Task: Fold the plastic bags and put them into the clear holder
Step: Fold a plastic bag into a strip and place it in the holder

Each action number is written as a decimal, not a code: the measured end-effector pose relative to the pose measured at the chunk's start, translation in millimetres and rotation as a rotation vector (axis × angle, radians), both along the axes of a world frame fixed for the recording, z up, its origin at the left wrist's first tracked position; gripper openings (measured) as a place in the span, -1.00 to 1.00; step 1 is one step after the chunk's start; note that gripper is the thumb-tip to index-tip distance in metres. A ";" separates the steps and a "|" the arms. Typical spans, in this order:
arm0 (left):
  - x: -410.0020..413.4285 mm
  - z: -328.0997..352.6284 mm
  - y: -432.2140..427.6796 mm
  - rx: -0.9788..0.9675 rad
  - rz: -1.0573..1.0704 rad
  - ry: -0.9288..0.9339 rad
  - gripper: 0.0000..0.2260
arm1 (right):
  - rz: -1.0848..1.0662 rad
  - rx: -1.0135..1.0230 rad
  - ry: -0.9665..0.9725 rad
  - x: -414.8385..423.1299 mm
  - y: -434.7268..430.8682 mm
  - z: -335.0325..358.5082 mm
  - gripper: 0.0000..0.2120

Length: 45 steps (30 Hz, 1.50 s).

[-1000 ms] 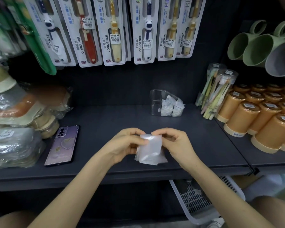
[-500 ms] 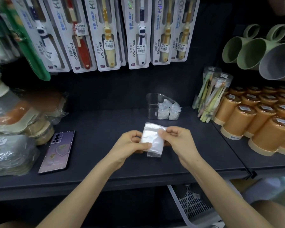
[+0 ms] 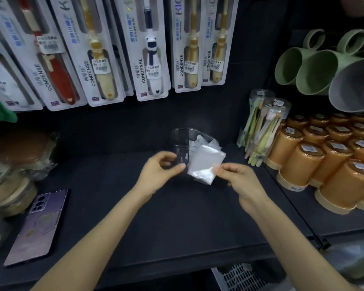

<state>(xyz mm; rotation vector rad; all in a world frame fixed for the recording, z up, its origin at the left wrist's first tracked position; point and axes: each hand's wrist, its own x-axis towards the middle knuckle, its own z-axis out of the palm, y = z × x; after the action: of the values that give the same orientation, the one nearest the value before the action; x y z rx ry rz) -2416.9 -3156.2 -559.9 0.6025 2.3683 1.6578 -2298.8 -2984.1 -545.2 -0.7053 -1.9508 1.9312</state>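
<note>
My right hand [image 3: 235, 177] pinches a folded white plastic bag [image 3: 205, 162] by its lower right corner. It holds the bag tilted just in front of the clear holder [image 3: 180, 141], which stands at the back of the dark shelf [image 3: 177, 217]. Folded bags [image 3: 198, 140] sit in the holder's right part, and its left part looks empty. The curled thumb and fingers of my left hand [image 3: 159, 171] close on the holder's lower left front corner.
A purple phone [image 3: 37, 225] lies at the left on the shelf beside wrapped goods [image 3: 13, 164]. Orange cups [image 3: 324, 160] and a tube of toothbrushes [image 3: 263, 131] stand at the right. Packed toothbrushes [image 3: 151, 59] hang above. A white basket [image 3: 240, 278] sits below the shelf.
Both hands moved up and back toward the holder. My left hand let go of the bag and went to the holder. The right hand alone now carries the folded bag.
</note>
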 end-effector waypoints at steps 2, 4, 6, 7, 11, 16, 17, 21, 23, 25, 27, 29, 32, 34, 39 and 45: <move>-31.6 -1.2 12.4 -0.055 0.047 0.046 -0.49 | -0.017 0.012 -0.026 -10.8 16.8 4.6 -0.97; -61.4 -4.1 24.3 -0.115 0.001 0.015 -0.22 | -0.020 0.014 -0.057 -23.4 29.1 10.5 -0.97; -83.8 -8.0 33.6 -0.166 -0.103 -0.052 0.01 | -0.024 -0.005 -0.085 -38.1 37.6 17.8 -0.95; -90.9 -10.2 36.5 -0.174 -0.156 -0.081 0.09 | -0.022 -0.009 -0.101 -45.4 41.0 21.9 -0.93; -101.2 -21.1 46.0 -0.103 -0.202 -0.095 0.02 | 0.020 0.029 -0.178 -70.5 49.3 33.4 -0.85; -84.2 -26.2 48.6 -0.088 -0.155 -0.006 -0.07 | 0.062 0.030 -0.184 -75.0 47.2 38.8 -0.92; -76.9 -28.3 46.8 -0.079 -0.155 0.000 -0.08 | 0.071 0.032 -0.189 -73.1 46.1 38.7 -0.92; -42.0 -38.9 31.0 -0.005 -0.211 -0.016 -0.04 | 0.161 0.066 -0.251 -59.0 36.8 38.4 -0.92; -24.4 -42.1 22.3 0.064 -0.257 -0.020 -0.05 | 0.223 0.092 -0.265 -50.8 28.8 40.0 -0.92; -7.2 -42.1 13.8 0.098 -0.261 0.009 -0.10 | 0.264 0.123 -0.272 -42.4 18.0 40.1 -0.91; 7.7 -41.0 5.9 0.099 -0.236 0.070 -0.13 | 0.281 0.200 -0.289 -34.2 5.2 35.7 -0.88; 20.4 -40.0 -2.0 0.089 -0.211 0.129 -0.14 | 0.280 0.334 -0.303 -26.9 -9.3 29.0 -0.84; 37.2 -36.9 -12.5 0.074 -0.176 0.189 -0.12 | 0.221 0.727 -0.345 -17.5 -29.6 20.4 -0.67; 47.0 -36.2 -18.5 0.073 -0.148 0.232 -0.12 | 0.137 0.998 -0.324 -10.8 -43.3 14.6 -0.68; 67.9 -39.7 -29.4 0.072 -0.116 0.295 -0.15 | -0.152 1.396 -0.030 3.0 -73.6 -4.5 -0.79; 80.7 -42.3 -40.0 0.067 -0.090 0.313 -0.15 | -0.054 1.585 -0.154 3.6 -92.4 -6.9 -0.68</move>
<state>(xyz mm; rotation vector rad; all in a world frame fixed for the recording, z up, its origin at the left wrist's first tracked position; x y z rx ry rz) -2336.1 -3196.1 -602.3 1.0340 2.4539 1.7167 -2295.1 -3076.5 -552.1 -0.3428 -2.6091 -0.0926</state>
